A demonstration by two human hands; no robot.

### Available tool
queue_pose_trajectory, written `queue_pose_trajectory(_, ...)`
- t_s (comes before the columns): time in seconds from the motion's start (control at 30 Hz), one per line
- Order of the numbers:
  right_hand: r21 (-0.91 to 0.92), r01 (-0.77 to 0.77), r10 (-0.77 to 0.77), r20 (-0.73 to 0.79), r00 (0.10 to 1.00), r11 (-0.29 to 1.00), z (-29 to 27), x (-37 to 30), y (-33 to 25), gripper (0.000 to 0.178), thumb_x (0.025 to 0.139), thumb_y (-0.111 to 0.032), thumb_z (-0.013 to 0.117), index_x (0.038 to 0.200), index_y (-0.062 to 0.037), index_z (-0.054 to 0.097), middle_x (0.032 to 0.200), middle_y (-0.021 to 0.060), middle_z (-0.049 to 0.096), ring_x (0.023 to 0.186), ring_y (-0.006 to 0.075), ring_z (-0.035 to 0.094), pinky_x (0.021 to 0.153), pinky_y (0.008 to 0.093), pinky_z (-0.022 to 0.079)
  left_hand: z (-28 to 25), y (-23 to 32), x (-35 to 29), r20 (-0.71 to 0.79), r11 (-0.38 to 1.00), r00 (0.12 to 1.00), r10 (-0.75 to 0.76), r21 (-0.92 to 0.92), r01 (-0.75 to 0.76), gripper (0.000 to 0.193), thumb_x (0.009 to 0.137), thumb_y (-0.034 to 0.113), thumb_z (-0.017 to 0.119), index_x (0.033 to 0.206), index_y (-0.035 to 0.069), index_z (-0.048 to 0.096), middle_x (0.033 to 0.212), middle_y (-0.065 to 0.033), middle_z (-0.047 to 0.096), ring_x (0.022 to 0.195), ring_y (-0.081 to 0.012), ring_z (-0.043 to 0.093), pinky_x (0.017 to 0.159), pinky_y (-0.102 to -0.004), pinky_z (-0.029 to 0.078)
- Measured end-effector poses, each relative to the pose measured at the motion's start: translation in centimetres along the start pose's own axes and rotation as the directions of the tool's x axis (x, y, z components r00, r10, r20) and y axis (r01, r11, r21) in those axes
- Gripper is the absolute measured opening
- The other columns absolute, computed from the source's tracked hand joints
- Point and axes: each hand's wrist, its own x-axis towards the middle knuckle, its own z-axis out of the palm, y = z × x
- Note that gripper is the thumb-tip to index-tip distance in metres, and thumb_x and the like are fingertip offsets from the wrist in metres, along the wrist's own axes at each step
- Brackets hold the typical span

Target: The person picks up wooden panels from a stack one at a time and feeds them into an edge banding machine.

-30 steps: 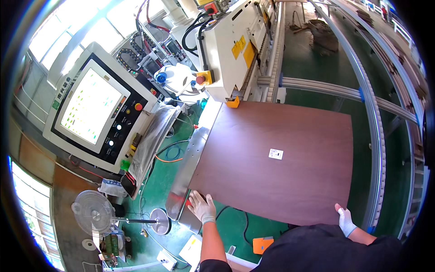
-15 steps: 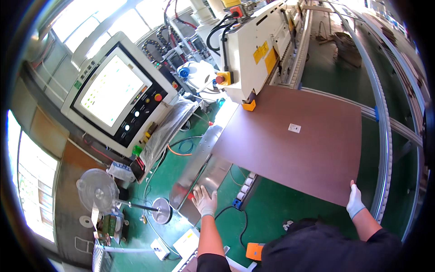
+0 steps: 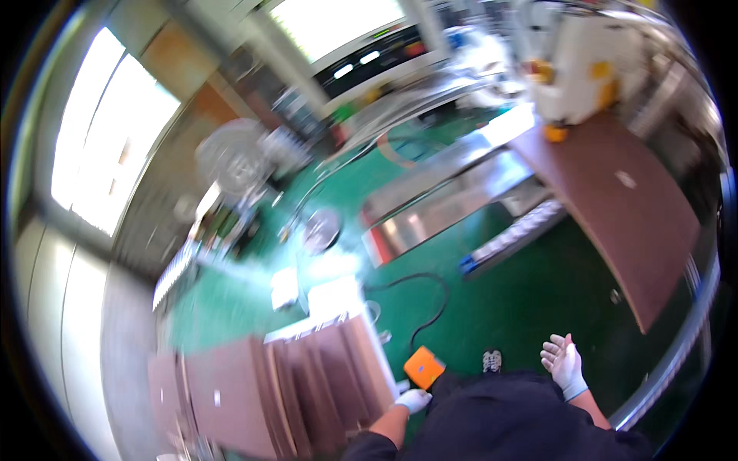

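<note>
A large brown board [image 3: 615, 200] with a small white label lies on the machine at the right. My right hand [image 3: 567, 367], in a whitish glove, hangs apart from its near edge, fingers spread and holding nothing. Low in the middle, my gloved left hand [image 3: 415, 400] is beside the right edge of a pile of brown boards [image 3: 330, 369]. Its fingers are blurred and turned from view, so I cannot make out whether they touch anything. An orange box-shaped thing [image 3: 424, 367] lies on the floor close to that hand.
A metal machine table [image 3: 446, 207] and a roller strip [image 3: 515, 238] stand ahead. Beyond them is a control panel [image 3: 361, 58] with a bright screen. A fan [image 3: 234, 157] stands at the left. A black cable [image 3: 442, 296] crosses the green floor.
The view has swung left, bringing the brown board pile into sight. My right hand has let go of the large board. My left hand has left the metal table and come down near the pile.
</note>
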Motion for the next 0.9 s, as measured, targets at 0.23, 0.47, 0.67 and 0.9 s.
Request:
queue_pose_trajectory(0.23,-0.464,-0.202,0.329,0.211,0.92,0.862,3.4,3.7,2.0,0.066,0.098,-0.058,0.048,0.131,-0.0012,0.049,0.106,0.0125,0.064,0.085,0.0218,0.063,0.072,0.0352,0.053,-0.1,-7.6,-14.1,-0.648,0.704,0.441,-0.62,-0.708,-0.051,0.042,0.094,0.039,0.047,0.102,0.005,0.068,0.107,-0.0237,0.066,0.101,-0.0449,0.06,0.091,-0.0481,0.048)
queue_pose_trajectory(0.47,-0.585,-0.153,0.333,0.212,0.919,0.797,10.2,5.8,1.6,0.061,0.1,-0.054,0.045,0.136,-0.0051,0.049,0.116,0.0089,0.062,0.09,0.0194,0.061,0.076,0.0329,0.049,6.3,-16.1,-29.1,-0.554,0.592,-0.448,-0.701,-0.803,0.067,0.029,0.092,0.025,0.06,0.107,0.0,0.065,0.106,-0.0216,0.066,0.1,-0.0379,0.062,0.092,-0.0454,0.048)
queue_pose_trajectory(0.67,-0.681,-0.072,0.28,0.199,0.939,0.729,15.0,1.6,4.6,0.056,0.102,-0.049,0.045,0.133,-0.002,0.05,0.119,0.014,0.063,0.091,0.0216,0.063,0.076,0.0338,0.052,12.2,-26.3,-32.4,0.25,-0.117,-0.027,-0.968,-0.544,-0.831,0.053,0.098,0.045,0.054,0.125,-0.001,0.053,0.107,-0.0124,0.064,0.088,-0.0208,0.061,0.075,-0.0373,0.05)
queue_pose_trajectory(0.9,-0.826,-0.005,0.257,0.17,0.951,0.564,14.5,-4.8,8.6,0.041,0.103,-0.034,0.05,0.126,-0.0016,0.056,0.106,0.0122,0.068,0.087,0.0193,0.067,0.074,0.0318,0.055,8.2,-30.3,-31.1,0.241,-0.12,-0.251,-0.938,-0.901,-0.417,0.079,0.095,0.06,0.05,0.127,-0.012,0.053,0.128,-0.0305,0.058,0.119,-0.0409,0.057,0.102,-0.0448,0.044)
